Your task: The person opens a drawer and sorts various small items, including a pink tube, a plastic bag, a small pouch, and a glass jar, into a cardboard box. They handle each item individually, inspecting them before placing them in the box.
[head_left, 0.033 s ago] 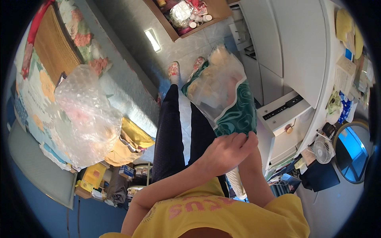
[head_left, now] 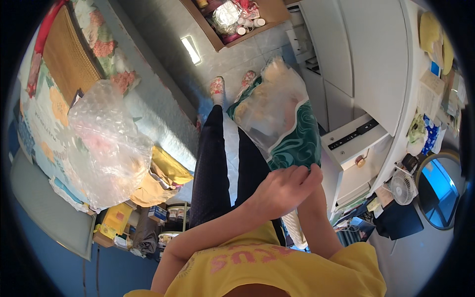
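Note:
A clear plastic bag with green swirl-patterned edges (head_left: 296,143) hangs before my right leg, with pale, soft-looking contents showing blurred through its window. My left hand (head_left: 284,190) reaches across to the right and is closed at the bag's near green edge, fingers bent and pinching. Just behind it, my right hand (head_left: 315,177) meets the same edge; the left hand covers most of it, and its fingers barely show. What the two hands do on the hidden side of the edge cannot be seen.
Left, a bubble-wrap sheet (head_left: 106,148) lies on a floral-covered bed beside a yellow packet (head_left: 170,167). An open cardboard box (head_left: 217,42) with assorted items sits ahead on the floor. On the right are a pulled-out drawer (head_left: 368,163), white cabinets (head_left: 376,59), a small fan (head_left: 402,187) and a round mirror (head_left: 440,190).

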Available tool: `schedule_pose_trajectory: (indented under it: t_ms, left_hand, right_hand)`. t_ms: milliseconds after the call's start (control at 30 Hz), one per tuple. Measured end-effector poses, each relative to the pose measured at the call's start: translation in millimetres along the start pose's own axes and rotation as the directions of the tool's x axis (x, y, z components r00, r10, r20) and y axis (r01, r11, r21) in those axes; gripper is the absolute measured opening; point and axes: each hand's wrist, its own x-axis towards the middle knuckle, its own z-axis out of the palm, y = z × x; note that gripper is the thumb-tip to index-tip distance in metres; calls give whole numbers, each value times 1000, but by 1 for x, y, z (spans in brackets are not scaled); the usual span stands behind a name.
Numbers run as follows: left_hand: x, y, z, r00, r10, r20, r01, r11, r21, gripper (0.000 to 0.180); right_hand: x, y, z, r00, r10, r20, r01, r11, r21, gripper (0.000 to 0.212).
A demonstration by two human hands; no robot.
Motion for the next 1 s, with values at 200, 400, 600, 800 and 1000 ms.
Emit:
schedule_pose_trajectory:
  t_ms: [200, 400, 600, 800, 1000]
  left_hand:
    - [-2, 7, 6, 999, 11, 50, -11, 1000, -13, 32]
    - [-4, 16, 16, 997, 60, 56, -58, 998, -32, 31]
    - [-10, 16, 25, 992, 63, 113, -67, 997, 33, 29]
    - [-17, 22, 32, 972, 95, 213, -101, 995, 19, 27]
    - [-32, 4, 35, 976, -5, 219, -8, 998, 60, 27]
  right_hand:
    - [3, 5, -1, 1000, -8, -7, 8, 998, -65, 30]
    - [3, 10, -1, 999, -38, -26, 33, 983, -179, 31]
    - [22, 34, -8, 993, -112, 24, 111, 884, -454, 32]
    - [68, 88, -35, 939, -329, 102, 285, 577, -765, 34]
    - [63, 83, 6, 876, -395, -277, -93, 424, -901, 38]
